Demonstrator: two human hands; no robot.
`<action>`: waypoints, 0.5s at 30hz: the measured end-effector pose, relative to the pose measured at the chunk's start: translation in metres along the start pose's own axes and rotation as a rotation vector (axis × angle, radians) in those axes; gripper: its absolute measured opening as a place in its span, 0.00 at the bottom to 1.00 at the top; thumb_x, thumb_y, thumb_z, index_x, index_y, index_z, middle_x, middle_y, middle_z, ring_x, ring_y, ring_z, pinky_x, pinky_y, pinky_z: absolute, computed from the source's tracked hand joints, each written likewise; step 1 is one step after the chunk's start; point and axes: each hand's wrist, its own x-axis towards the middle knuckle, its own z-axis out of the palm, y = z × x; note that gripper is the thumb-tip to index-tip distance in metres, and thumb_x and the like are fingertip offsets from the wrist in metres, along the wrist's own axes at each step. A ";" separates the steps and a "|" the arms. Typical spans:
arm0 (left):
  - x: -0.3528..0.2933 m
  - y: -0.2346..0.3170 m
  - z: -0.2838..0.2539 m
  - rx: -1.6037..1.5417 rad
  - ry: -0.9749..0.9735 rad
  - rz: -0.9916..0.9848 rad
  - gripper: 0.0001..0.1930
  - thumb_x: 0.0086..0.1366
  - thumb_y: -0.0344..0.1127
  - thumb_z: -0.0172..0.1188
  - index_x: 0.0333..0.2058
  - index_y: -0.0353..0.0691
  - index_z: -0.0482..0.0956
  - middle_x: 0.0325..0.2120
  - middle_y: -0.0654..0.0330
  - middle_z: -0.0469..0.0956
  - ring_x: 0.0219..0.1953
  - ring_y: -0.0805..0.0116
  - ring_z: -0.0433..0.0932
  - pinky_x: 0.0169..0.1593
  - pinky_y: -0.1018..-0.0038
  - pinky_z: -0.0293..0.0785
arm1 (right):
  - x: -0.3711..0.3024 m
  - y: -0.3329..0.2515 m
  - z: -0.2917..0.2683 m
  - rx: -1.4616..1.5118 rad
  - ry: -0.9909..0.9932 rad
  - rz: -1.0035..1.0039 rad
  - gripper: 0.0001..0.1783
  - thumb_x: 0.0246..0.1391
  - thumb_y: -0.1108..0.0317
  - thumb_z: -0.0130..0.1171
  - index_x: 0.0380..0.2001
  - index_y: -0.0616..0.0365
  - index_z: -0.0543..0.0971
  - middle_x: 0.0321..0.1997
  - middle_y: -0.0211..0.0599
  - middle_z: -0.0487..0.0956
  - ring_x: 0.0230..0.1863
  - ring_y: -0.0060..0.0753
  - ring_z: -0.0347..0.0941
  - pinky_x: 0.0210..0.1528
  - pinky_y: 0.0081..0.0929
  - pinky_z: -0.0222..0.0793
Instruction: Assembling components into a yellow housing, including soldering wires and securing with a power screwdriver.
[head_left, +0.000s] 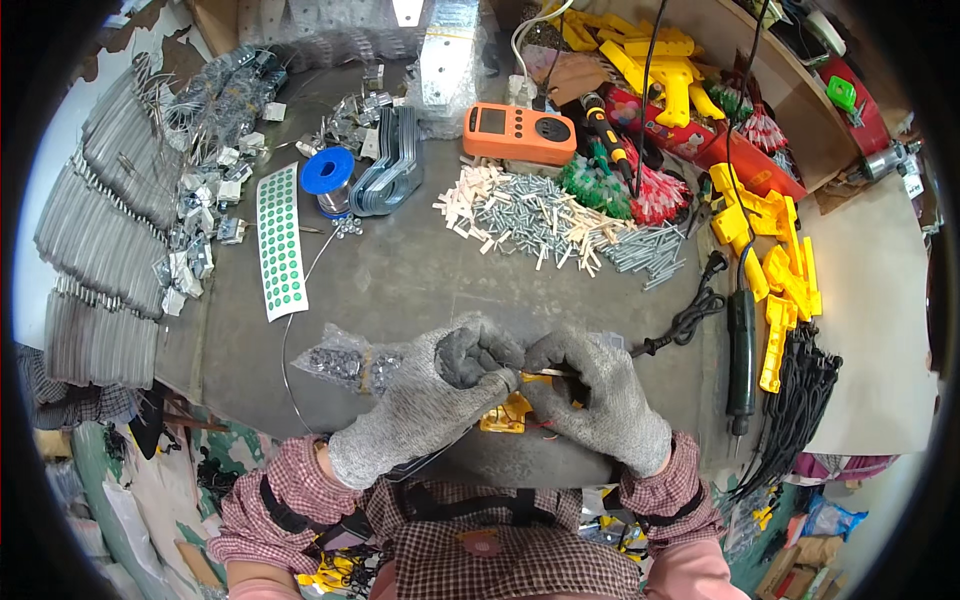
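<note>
Both my hands wear grey knit gloves and meet at the table's near edge. A yellow plastic housing [504, 414] sits between them, with small parts inside and a thin red wire by it. My right hand [600, 395] is closed around the housing's right side, its fingers curled over the top. My left hand [430, 390] pinches at the left with thumb and fingertips; what they grip is hidden by the glove. A dark, thin metal piece [425, 462] shows beneath my left wrist. Next to that hand lies a clear bag of small dark parts [350, 363].
Ahead lie a pile of screws and pale plugs [545, 215], an orange meter [518, 133], a solder spool [328, 180] and a green sticker sheet [281, 240]. Yellow casings [775, 270], a soldering iron [740, 350] and black cables [800, 400] fill the right; metal plates [110, 220] the left.
</note>
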 end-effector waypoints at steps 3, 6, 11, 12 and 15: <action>0.001 -0.003 0.004 0.010 0.033 0.052 0.09 0.67 0.28 0.64 0.44 0.37 0.78 0.33 0.64 0.79 0.37 0.85 0.77 0.40 0.82 0.76 | 0.000 0.008 0.006 -0.002 0.063 -0.020 0.10 0.56 0.68 0.65 0.40 0.57 0.79 0.28 0.41 0.79 0.26 0.39 0.78 0.29 0.33 0.72; 0.002 -0.016 0.008 0.113 0.061 0.326 0.12 0.65 0.26 0.63 0.47 0.39 0.78 0.27 0.68 0.78 0.24 0.86 0.71 0.27 0.85 0.66 | 0.002 0.011 0.008 0.117 0.036 0.044 0.09 0.56 0.70 0.64 0.40 0.58 0.78 0.28 0.40 0.80 0.27 0.38 0.78 0.29 0.33 0.71; -0.005 -0.014 0.006 0.976 0.102 0.833 0.15 0.60 0.23 0.63 0.46 0.42 0.76 0.36 0.65 0.77 0.30 0.80 0.74 0.33 0.81 0.69 | 0.001 0.010 0.003 0.431 -0.121 0.332 0.08 0.55 0.73 0.62 0.39 0.59 0.78 0.29 0.39 0.79 0.30 0.36 0.78 0.30 0.32 0.71; -0.005 -0.011 0.006 0.973 0.107 0.834 0.15 0.60 0.23 0.63 0.46 0.42 0.76 0.36 0.65 0.77 0.30 0.80 0.74 0.33 0.81 0.69 | -0.001 0.012 0.007 0.313 -0.048 0.175 0.07 0.54 0.74 0.62 0.38 0.59 0.77 0.30 0.39 0.78 0.30 0.35 0.78 0.31 0.31 0.71; -0.001 -0.001 -0.001 -0.081 -0.095 0.130 0.19 0.64 0.25 0.61 0.53 0.37 0.71 0.36 0.68 0.72 0.31 0.87 0.64 0.36 0.87 0.65 | 0.004 0.010 0.009 0.094 0.032 -0.089 0.05 0.54 0.73 0.62 0.34 0.60 0.77 0.30 0.38 0.78 0.31 0.28 0.76 0.32 0.28 0.70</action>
